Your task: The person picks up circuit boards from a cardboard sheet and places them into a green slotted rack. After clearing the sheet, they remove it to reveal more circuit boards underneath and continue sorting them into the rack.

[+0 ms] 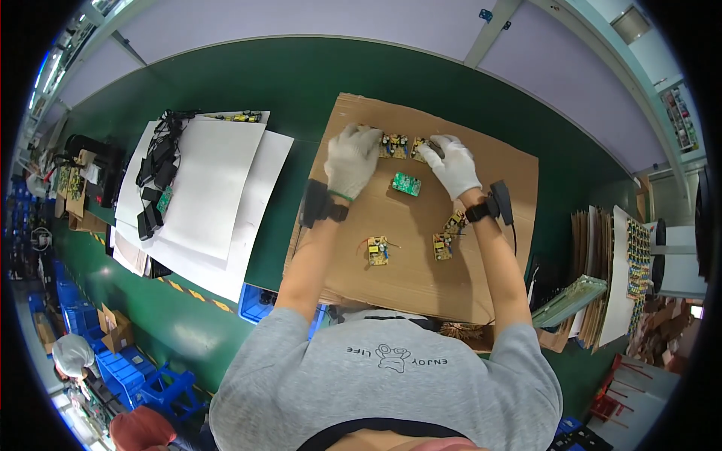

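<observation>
Both my hands wear white knit gloves and work over a brown cardboard sheet [353,218]. My left hand [352,159] is closed, its bent fingertips at the left edge of a small circuit board [388,146] at the far side; the glove partly hides the contact. My right hand [454,167] pinches another circuit board [419,149] just to the right in the same row. Nearer me lies a board with its green underside [406,184] up. Closer still are a board with red wires [378,251], a board below my right wrist [442,246] and one partly under that wrist [454,222].
White sheets [207,180] lie on the green table to the left, with black power adapters [159,161] and cables on them. Stacked cardboard and panels [602,278] stand at the right. Blue bins [256,301] sit below the table edge. Other people [74,355] are at the lower left.
</observation>
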Demonstrator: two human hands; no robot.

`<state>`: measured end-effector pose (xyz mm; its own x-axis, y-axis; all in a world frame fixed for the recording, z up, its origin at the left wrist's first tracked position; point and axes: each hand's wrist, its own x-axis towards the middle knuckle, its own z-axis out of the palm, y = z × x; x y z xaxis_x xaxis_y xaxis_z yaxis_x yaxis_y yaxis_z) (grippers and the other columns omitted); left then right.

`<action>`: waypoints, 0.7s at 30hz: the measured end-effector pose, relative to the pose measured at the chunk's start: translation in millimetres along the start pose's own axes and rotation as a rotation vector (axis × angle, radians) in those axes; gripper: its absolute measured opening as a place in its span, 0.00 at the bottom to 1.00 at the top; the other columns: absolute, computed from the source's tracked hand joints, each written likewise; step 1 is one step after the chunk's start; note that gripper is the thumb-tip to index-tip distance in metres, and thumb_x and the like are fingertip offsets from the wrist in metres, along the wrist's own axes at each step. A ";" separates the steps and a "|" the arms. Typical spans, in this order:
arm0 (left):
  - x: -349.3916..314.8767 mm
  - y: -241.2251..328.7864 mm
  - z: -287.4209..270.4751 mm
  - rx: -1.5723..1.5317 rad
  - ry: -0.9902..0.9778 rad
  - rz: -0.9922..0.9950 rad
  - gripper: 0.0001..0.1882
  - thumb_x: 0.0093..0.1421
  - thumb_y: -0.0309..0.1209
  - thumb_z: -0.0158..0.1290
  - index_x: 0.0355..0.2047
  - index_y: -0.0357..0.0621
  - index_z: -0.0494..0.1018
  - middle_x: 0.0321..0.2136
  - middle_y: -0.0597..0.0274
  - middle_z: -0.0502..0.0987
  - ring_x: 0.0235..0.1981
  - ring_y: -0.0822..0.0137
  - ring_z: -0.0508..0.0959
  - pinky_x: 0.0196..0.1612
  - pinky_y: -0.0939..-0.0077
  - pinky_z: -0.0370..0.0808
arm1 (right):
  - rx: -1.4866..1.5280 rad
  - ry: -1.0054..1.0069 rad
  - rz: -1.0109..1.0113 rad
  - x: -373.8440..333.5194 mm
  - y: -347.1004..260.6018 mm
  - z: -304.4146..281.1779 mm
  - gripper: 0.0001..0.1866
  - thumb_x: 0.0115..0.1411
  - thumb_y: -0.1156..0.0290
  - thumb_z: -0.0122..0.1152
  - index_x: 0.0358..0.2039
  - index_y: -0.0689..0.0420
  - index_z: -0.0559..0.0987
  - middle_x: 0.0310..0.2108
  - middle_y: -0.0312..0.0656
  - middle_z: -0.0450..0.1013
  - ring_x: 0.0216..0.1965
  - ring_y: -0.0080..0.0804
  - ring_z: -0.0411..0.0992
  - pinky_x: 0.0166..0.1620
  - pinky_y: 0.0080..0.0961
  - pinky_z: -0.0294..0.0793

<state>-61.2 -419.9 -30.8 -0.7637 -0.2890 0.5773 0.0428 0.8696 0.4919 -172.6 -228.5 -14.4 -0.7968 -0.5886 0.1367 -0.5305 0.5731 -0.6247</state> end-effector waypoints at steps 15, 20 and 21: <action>-120.8 104.9 -72.4 0.089 -0.576 -0.237 0.25 0.48 0.40 0.60 0.46 0.48 0.67 0.35 0.49 0.71 0.28 0.48 0.77 0.28 0.55 0.76 | -0.505 0.240 0.293 -82.1 10.3 -14.7 0.22 0.57 0.54 0.56 0.44 0.58 0.76 0.45 0.51 0.72 0.42 0.50 0.72 0.44 0.43 0.70; -99.1 106.9 -69.6 0.140 -0.628 -0.263 0.25 0.49 0.39 0.57 0.48 0.49 0.69 0.38 0.45 0.72 0.37 0.46 0.77 0.38 0.55 0.76 | -0.412 0.364 0.361 -122.8 27.6 -45.2 0.29 0.56 0.51 0.57 0.51 0.59 0.72 0.52 0.53 0.68 0.49 0.50 0.69 0.51 0.40 0.69; -91.1 106.0 -68.8 0.140 -0.545 -0.305 0.25 0.49 0.39 0.57 0.48 0.49 0.69 0.38 0.45 0.72 0.37 0.46 0.77 0.39 0.55 0.76 | -0.430 0.391 0.320 -135.4 37.1 -45.2 0.28 0.56 0.52 0.57 0.51 0.60 0.73 0.50 0.53 0.69 0.50 0.48 0.69 0.51 0.39 0.69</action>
<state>57.2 -329.0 13.6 -0.9479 -0.3183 -0.0079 -0.2844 0.8351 0.4709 -97.4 -101.7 -21.3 -0.9374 -0.1480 0.3151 -0.2543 0.9094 -0.3293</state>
